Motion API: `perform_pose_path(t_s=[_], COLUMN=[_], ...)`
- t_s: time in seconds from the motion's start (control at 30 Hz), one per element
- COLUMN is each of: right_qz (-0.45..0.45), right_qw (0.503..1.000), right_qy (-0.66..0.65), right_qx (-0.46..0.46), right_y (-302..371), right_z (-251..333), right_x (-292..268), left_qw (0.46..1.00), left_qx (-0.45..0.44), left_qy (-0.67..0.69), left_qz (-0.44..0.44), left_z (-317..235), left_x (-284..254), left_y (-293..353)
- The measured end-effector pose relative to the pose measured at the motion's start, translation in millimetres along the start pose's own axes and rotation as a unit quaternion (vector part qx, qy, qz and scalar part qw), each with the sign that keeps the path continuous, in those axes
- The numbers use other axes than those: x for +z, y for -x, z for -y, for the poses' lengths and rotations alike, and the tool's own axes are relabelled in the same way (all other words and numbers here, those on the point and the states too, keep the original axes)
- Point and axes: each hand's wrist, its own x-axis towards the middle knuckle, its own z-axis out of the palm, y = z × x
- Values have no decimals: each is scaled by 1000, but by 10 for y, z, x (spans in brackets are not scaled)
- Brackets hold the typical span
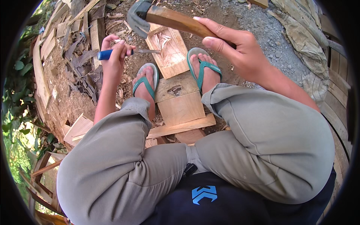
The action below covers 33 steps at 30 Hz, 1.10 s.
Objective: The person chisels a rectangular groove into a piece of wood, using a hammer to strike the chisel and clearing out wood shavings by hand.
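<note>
My left hand (pixel 115 53) is closed around the blue handle of a chisel (pixel 105 55). The chisel's metal blade points right and its tip meets the carved face of a wooden block (pixel 176 69). A rough hollow with curled, raised shavings (pixel 162 40) marks the block's upper part. In my right hand (pixel 240 45) is a claw hammer (pixel 176 20), gripped by its wooden handle. Its dark metal head hangs above the block's far end, apart from the chisel. The block lies between my sandalled feet (pixel 204 69).
A squared timber (pixel 180 108) with a dark knot stands just nearer than the block, above a wooden strip (pixel 183 126). Scrap wood and bark (pixel 84 56) pile up at the left. Grey gravel (pixel 268 45) and a crumpled sack (pixel 305 48) lie at the right.
</note>
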Motion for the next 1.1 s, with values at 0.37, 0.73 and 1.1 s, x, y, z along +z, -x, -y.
perform_pose_path(t_s=[0.37,0.73,1.1], right_qz=[18,82,2], right_qw=[996,989,986], right_qy=[-89,109,136], right_qx=[20,-48,-97], right_y=[-128,-137,-63], right_z=[130,307,159], right_x=[-202,-193,-85], left_qw=[985,943,946], left_qx=[1,105,17], left_qy=[-164,-311,-316], left_qz=[57,46,76], left_z=[-210,-72,-6], left_x=[723,907,777], left_y=[-110,-78,-172])
